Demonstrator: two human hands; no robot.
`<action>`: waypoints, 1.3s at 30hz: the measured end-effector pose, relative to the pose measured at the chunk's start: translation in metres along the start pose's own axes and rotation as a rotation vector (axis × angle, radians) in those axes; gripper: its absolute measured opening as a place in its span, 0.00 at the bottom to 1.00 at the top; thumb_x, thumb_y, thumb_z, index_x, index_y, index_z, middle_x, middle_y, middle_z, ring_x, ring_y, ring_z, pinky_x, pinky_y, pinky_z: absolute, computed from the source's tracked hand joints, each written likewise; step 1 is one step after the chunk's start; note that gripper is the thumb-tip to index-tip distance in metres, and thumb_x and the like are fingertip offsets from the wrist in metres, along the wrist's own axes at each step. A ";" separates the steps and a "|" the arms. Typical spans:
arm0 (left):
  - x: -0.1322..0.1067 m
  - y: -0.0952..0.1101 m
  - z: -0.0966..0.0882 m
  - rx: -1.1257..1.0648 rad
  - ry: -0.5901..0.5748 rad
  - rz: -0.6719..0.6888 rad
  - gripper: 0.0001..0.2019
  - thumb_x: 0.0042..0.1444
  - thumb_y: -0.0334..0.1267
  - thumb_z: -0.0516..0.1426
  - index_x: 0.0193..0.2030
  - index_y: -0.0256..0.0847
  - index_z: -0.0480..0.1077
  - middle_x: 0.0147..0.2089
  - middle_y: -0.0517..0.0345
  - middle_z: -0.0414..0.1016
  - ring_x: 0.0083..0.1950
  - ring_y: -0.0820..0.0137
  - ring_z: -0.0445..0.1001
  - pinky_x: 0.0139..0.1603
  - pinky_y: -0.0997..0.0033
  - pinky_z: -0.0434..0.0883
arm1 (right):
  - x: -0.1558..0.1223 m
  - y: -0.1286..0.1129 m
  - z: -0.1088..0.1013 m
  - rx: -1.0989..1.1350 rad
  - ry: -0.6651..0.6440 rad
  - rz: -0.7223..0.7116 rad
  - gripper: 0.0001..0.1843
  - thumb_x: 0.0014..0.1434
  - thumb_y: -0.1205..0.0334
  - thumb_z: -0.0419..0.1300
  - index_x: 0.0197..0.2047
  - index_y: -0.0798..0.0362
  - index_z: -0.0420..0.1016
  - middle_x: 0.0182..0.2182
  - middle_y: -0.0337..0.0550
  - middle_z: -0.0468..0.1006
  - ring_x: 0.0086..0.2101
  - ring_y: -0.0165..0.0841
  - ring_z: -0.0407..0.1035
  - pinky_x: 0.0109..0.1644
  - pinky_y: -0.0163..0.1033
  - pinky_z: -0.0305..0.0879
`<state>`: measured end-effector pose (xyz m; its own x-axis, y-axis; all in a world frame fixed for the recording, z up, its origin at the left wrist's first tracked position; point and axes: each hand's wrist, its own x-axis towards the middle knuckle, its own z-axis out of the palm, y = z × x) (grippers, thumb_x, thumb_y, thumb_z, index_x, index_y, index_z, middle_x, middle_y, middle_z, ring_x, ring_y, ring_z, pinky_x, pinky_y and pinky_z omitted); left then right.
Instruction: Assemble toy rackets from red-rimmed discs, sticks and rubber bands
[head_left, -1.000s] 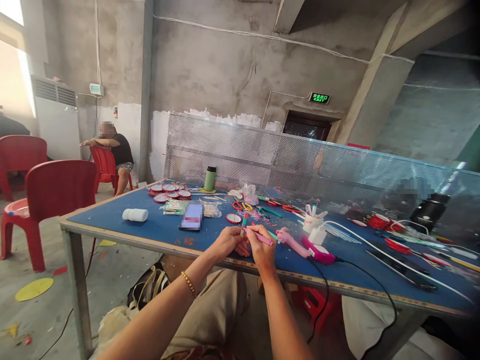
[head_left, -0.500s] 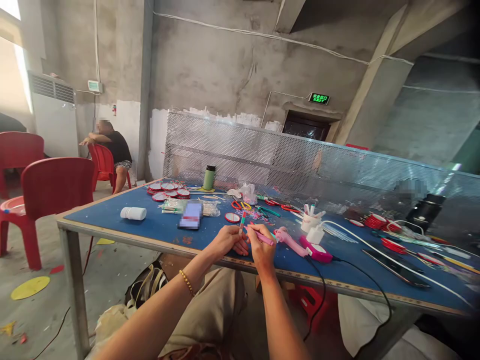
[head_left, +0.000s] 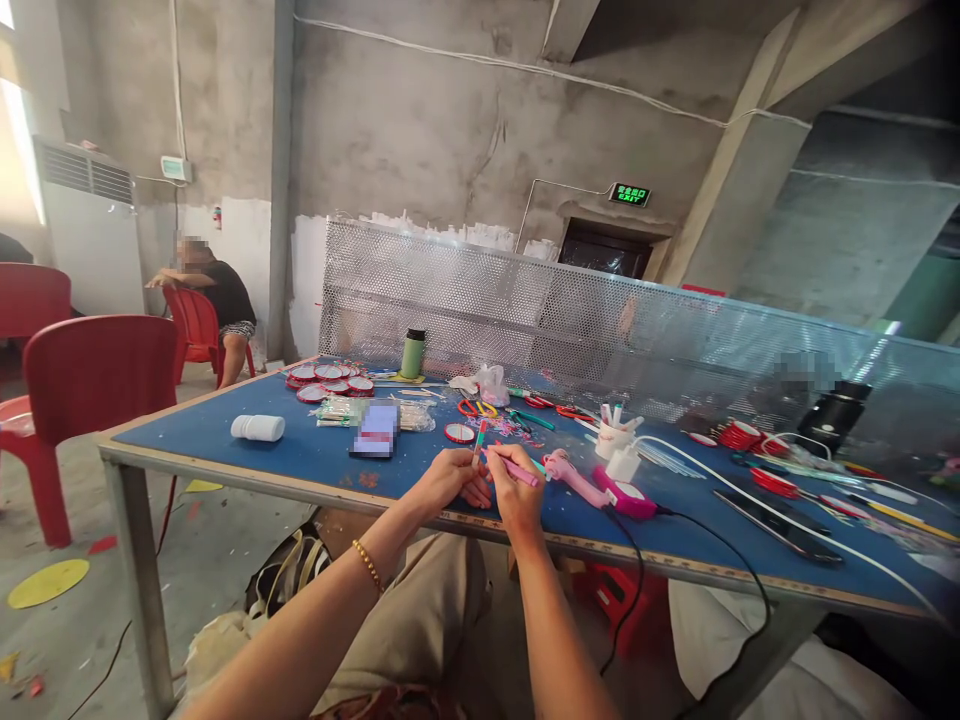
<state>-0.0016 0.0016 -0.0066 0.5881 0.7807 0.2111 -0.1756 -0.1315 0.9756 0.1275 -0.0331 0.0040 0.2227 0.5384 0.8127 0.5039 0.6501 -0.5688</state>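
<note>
My left hand [head_left: 454, 480] is closed around a thin upright stick [head_left: 480, 437] with red and green on its upper part. My right hand [head_left: 517, 500] grips a pink marker pen [head_left: 519, 467] like a writing tool, its tip close to the stick. Whether the tip touches the stick, I cannot tell. Both hands are at the table's front edge. Just beyond them lies a small round red-rimmed white disc [head_left: 460, 433]. Right of my right hand is a pink tool with a cord, perhaps a glue gun [head_left: 574, 480].
On the blue table [head_left: 300, 470] are a phone [head_left: 376, 430], a white bottle [head_left: 257, 428], a green flask [head_left: 412, 354] and stacked red-rimmed discs [head_left: 330, 374]. Scissors [head_left: 477, 409] lie behind. A pen cup [head_left: 613, 438] and cables stand right. A person [head_left: 217, 290] sits at left.
The view has turned slightly to the right, so the scene sits a little further left. Both hands keep their grips, and the pen stays near the stick.
</note>
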 end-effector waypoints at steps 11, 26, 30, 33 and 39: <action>-0.001 0.001 0.002 -0.003 0.017 -0.006 0.14 0.66 0.45 0.56 0.47 0.35 0.72 0.40 0.56 0.76 0.34 0.72 0.76 0.35 0.69 0.76 | -0.001 -0.004 0.000 -0.033 -0.010 -0.049 0.09 0.59 0.60 0.59 0.28 0.51 0.75 0.24 0.37 0.77 0.26 0.33 0.71 0.39 0.39 0.70; -0.001 0.001 0.002 -0.019 0.016 0.006 0.13 0.66 0.44 0.57 0.46 0.35 0.72 0.40 0.56 0.76 0.34 0.72 0.76 0.35 0.69 0.76 | -0.002 -0.003 0.000 -0.074 0.022 -0.087 0.09 0.60 0.61 0.58 0.28 0.50 0.74 0.23 0.37 0.77 0.27 0.34 0.72 0.41 0.40 0.70; -0.001 0.001 0.002 -0.017 0.018 0.003 0.13 0.66 0.45 0.56 0.47 0.35 0.72 0.41 0.56 0.76 0.35 0.72 0.76 0.35 0.69 0.76 | -0.002 -0.003 0.000 -0.072 0.004 -0.090 0.09 0.61 0.60 0.58 0.29 0.50 0.75 0.24 0.37 0.77 0.27 0.33 0.71 0.39 0.39 0.69; -0.001 0.001 0.002 -0.012 0.021 -0.002 0.13 0.66 0.44 0.57 0.48 0.35 0.72 0.41 0.56 0.76 0.35 0.72 0.76 0.35 0.69 0.76 | -0.002 -0.003 0.001 -0.069 -0.013 -0.092 0.09 0.61 0.60 0.58 0.30 0.51 0.75 0.25 0.38 0.77 0.28 0.33 0.71 0.37 0.38 0.69; 0.001 0.000 0.002 -0.003 0.023 -0.011 0.13 0.66 0.44 0.57 0.48 0.35 0.72 0.41 0.56 0.76 0.35 0.72 0.76 0.35 0.69 0.76 | -0.002 -0.002 0.001 -0.068 0.024 -0.082 0.09 0.61 0.61 0.58 0.29 0.50 0.74 0.22 0.36 0.75 0.23 0.31 0.68 0.35 0.38 0.69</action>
<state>0.0006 0.0007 -0.0064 0.5716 0.7960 0.1991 -0.1719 -0.1211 0.9776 0.1258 -0.0350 0.0031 0.1983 0.4716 0.8592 0.5765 0.6528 -0.4914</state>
